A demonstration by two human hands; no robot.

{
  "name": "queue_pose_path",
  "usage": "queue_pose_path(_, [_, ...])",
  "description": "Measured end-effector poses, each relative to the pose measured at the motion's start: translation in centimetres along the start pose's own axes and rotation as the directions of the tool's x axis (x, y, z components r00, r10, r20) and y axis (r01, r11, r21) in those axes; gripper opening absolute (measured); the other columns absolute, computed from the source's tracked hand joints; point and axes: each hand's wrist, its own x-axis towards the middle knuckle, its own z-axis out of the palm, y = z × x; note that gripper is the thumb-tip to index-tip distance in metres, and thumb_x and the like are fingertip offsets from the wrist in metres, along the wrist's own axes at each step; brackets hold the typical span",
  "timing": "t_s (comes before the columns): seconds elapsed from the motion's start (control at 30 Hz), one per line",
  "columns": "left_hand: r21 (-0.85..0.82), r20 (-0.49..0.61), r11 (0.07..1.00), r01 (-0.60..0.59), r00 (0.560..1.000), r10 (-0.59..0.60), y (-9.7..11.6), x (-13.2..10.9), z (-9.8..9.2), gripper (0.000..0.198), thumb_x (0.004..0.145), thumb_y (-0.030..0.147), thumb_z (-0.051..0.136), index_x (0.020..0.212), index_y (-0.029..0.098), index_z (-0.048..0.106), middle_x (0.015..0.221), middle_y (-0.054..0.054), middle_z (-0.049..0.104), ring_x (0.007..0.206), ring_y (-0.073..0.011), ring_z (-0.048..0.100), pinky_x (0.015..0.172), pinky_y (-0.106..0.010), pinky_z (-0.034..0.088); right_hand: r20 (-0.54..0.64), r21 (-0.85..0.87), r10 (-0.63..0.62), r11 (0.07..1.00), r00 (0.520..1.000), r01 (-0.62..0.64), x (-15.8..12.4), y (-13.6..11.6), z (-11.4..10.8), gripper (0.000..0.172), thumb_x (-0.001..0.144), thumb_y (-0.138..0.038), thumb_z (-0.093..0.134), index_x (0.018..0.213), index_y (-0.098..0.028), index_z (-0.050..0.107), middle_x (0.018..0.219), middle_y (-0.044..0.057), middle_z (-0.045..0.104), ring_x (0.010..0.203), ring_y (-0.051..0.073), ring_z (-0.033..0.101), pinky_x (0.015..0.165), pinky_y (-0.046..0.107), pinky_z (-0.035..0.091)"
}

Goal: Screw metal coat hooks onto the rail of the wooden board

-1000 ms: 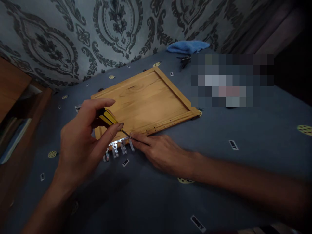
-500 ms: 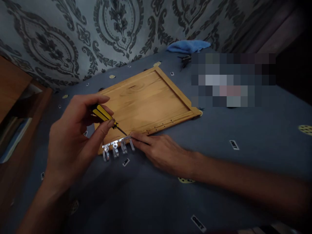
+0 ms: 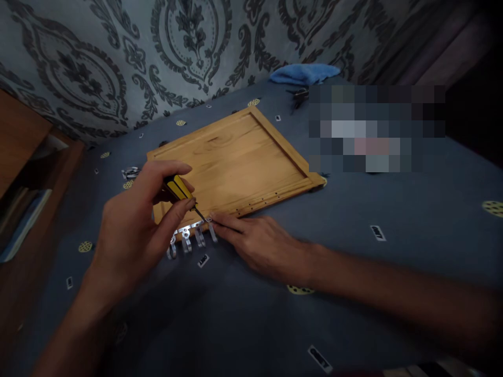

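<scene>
My left hand [image 3: 135,225] grips a yellow-and-black screwdriver [image 3: 179,189] by its handle, thumb and fingers closed around it. Its shaft slants down to the right, and the tip meets the rightmost metal hook [image 3: 212,231] at the near edge of a wooden panel [image 3: 231,162]. Against that same hook press the fingertips of my right hand [image 3: 267,246], held together and pinching it to the panel. Several silver hooks [image 3: 186,241] line the near edge to the left, partly behind my left hand. Small dark holes dot the edge to the right.
The panel lies on a blue patterned cloth [image 3: 377,314]. Small metal pieces [image 3: 130,173] lie left of it. A blue rag [image 3: 304,75] and a dark object [image 3: 298,98] are at the back, beside a pixelated area. At far left stands a wooden shelf [image 3: 65,162] with books.
My left hand has shifted right and slightly down, and the screwdriver stands steeper with its tip still at the hook. The metal pieces left of the panel now show. My right hand stays put.
</scene>
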Motion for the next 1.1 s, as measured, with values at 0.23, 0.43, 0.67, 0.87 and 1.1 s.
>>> queue_pose_path(0.23, [0.076, 0.018, 0.997, -0.024, 1.0, 0.023, 0.3, -0.1, -0.1, 0.029, 0.092, 0.03, 0.063, 0.12, 0.03, 0.057, 0.1, 0.002, 0.073, 0.087, -0.0177, 0.074, 0.072, -0.029, 0.057, -0.026, 0.048, 0.032, 0.998, 0.999, -0.031, -0.1, 0.1, 0.1, 0.056, 0.081, 0.002, 0.054, 0.134, -0.012, 0.06, 0.142, 0.015, 0.059, 0.102, 0.028, 0.073, 0.076, 0.039, 0.063])
queue_pose_path(0.43, [0.109, 0.012, 0.994, -0.027, 1.0, 0.025, 0.3, 0.0, -0.1, 0.028, 0.092, 0.03, 0.063, 0.119, 0.031, 0.058, 0.099, 0.002, 0.074, 0.085, -0.0178, 0.074, 0.07, -0.029, 0.058, -0.057, 0.069, 0.048, 0.997, 0.997, -0.044, -0.3, 0.3, 0.4, 0.056, 0.08, 0.001, 0.054, 0.134, -0.012, 0.06, 0.143, 0.017, 0.058, 0.103, 0.029, 0.072, 0.078, 0.041, 0.063])
queue_pose_path(0.67, [0.106, 0.019, 0.994, -0.008, 1.0, 0.006, 0.3, 0.1, 0.0, 0.027, 0.092, 0.032, 0.063, 0.118, 0.032, 0.057, 0.1, 0.002, 0.074, 0.087, -0.0195, 0.075, 0.07, -0.03, 0.059, -0.024, 0.018, 0.019, 1.0, 1.0, -0.019, -0.3, 0.5, 0.6, 0.056, 0.082, -0.001, 0.054, 0.137, -0.013, 0.058, 0.141, 0.016, 0.059, 0.106, 0.029, 0.071, 0.075, 0.037, 0.063])
queue_pose_path(0.87, [0.119, 0.012, 0.993, -0.019, 1.0, 0.017, 0.4, -0.1, 0.0, 0.026, 0.093, 0.033, 0.061, 0.119, 0.032, 0.057, 0.101, 0.002, 0.073, 0.087, -0.0186, 0.075, 0.069, -0.029, 0.059, -0.072, 0.026, 0.008, 1.0, 0.997, -0.006, -0.4, 0.6, 1.0, 0.055, 0.083, 0.0, 0.054, 0.137, -0.013, 0.058, 0.141, 0.017, 0.06, 0.108, 0.026, 0.07, 0.079, 0.036, 0.062])
queue_pose_path(1.1, [0.165, 0.011, 0.986, -0.031, 1.0, 0.029, 0.5, -0.2, -0.2, 0.029, 0.092, 0.032, 0.062, 0.12, 0.03, 0.057, 0.1, 0.002, 0.073, 0.083, -0.0181, 0.075, 0.063, -0.028, 0.055, -0.074, 0.043, -0.002, 0.999, 0.997, 0.006, -0.4, 0.6, 1.0, 0.057, 0.079, 0.001, 0.058, 0.135, -0.011, 0.058, 0.142, 0.017, 0.059, 0.11, 0.027, 0.069, 0.083, 0.038, 0.062])
